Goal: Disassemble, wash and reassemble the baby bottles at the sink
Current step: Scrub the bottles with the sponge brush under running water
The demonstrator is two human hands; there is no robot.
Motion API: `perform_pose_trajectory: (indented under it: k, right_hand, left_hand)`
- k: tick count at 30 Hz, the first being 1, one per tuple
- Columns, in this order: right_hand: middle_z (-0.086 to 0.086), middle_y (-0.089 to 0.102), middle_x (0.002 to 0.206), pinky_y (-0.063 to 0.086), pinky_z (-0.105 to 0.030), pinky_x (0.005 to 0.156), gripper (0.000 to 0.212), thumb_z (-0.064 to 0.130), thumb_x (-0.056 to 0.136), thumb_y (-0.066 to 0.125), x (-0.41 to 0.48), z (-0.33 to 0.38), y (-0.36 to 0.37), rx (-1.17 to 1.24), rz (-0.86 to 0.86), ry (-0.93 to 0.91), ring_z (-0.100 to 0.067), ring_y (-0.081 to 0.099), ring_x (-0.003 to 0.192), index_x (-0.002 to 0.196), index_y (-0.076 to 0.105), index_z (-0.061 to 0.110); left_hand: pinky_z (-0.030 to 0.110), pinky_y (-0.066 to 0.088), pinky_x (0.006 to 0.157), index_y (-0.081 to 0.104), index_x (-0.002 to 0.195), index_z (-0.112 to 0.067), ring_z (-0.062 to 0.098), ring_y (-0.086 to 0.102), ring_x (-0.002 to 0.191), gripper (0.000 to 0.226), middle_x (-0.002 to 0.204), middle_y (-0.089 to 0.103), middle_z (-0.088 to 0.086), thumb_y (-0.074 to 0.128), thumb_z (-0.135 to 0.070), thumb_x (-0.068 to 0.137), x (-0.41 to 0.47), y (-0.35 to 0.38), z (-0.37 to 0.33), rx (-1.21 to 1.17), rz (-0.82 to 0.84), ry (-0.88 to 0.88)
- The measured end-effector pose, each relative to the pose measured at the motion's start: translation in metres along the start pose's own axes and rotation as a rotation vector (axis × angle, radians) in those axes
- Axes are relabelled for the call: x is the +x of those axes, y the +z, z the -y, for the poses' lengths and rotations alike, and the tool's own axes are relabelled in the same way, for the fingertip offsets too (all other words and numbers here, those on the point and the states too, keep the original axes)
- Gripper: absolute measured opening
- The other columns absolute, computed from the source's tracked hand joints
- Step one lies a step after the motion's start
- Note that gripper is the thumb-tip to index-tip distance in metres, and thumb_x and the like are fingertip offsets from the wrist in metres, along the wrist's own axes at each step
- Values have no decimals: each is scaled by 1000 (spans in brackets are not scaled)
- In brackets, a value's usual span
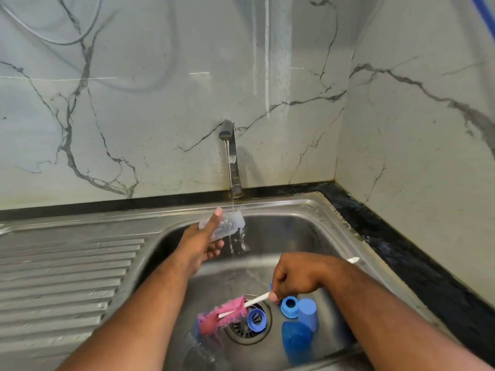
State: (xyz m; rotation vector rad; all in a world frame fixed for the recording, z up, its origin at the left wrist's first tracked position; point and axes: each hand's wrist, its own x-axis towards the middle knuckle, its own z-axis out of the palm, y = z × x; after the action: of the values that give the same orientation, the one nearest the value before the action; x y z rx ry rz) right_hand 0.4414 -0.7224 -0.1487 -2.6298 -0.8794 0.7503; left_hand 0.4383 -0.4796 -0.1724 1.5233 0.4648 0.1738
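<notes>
Standing at the sink, the person holds one clear bottle in the left hand, fingers curled under it and thumb laid along its top, so the thin stream from the tap strikes the end that juts past the fingertips. The bottle's long axis runs from the palm up and to the right; whether the wet end is the mouth I cannot tell. The right hand is closed round the white handle of the one brush, which slants from behind the wrist, through the fist, down and left to the pink head, lying well past those fingers beside the drain. The bottle therefore sits up and left of the right fingers, well apart, with the brush head pointing away beneath it. I judge the next move needs the brush swung up into line with the bottle's axis, the right hand doing the travelling. Just below the right fingers lie four blue parts: a ribbed ring over the drain, a collar, a pale cap beside it, and a darker dome. Under the brush head lies what looks like a second clear bottle, blurred.
</notes>
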Motion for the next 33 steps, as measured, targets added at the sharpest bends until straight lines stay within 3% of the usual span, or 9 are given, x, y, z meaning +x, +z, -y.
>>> perform_pose_trajectory:
  k: [2,6,8,11,14,21,24,29,33]
  right_hand:
    - [16,67,74,48,-22,71,22,41,89,76,1,0,1,6,1,1,-5,59,76,100,81,23]
    - [18,65,70,44,-19,66,21,42,89,76,1,-2,0,19,-4,8,-2,56,70,98,80,23]
    - [17,63,69,43,-19,66,22,42,90,75,1,-3,0,18,0,3,-2,55,69,99,80,23]
    - [17,63,67,44,-20,67,23,42,90,75,2,-2,0,21,1,1,-2,54,68,99,80,22]
    - [16,64,70,46,-21,70,24,43,89,75,3,-2,0,24,8,5,-4,55,71,100,80,22]
    - [16,64,68,47,-22,71,25,45,88,76,5,-6,2,23,9,-1,-4,56,70,99,80,23]
    - [16,63,65,47,-23,71,22,46,88,76,5,-6,3,31,13,-2,-4,55,69,93,80,26]
    - [18,64,63,48,-24,72,22,46,87,77,7,-8,2,43,7,-10,-3,55,68,94,81,25]
    - [19,61,57,45,-22,68,15,45,88,77,5,-8,2,54,14,-16,-2,53,64,86,79,30]
  left_hand:
    - [29,54,60,67,112,-11,20,64,79,77,97,71,13,72,-71,65,1,-8,0,-1,40,-71]
    - [37,65,73,58,129,-4,28,68,108,66,126,66,17,80,-23,70,-1,-21,-4,-333,203,-146]
    - [42,64,79,58,131,-7,31,66,116,61,132,64,17,78,-16,74,-3,-24,-2,-345,289,-143]
    - [42,63,83,64,125,-13,35,71,108,57,121,71,18,78,-38,76,-4,-21,2,-137,337,-99]
    - [35,57,81,68,120,-18,26,72,104,84,113,76,11,89,-65,53,-1,-14,4,65,314,50]
    - [38,62,85,57,128,-23,19,74,102,56,117,73,2,84,-30,79,-4,4,-3,101,248,267]
    - [21,52,81,55,125,-31,8,67,104,47,113,67,-13,80,-34,85,-3,12,1,348,175,346]
    - [17,47,78,53,128,-29,7,62,102,56,116,62,-12,83,-35,82,3,21,9,447,64,437]
    - [18,47,77,52,136,-23,13,60,104,66,125,62,-2,86,-28,79,6,18,22,620,104,340]
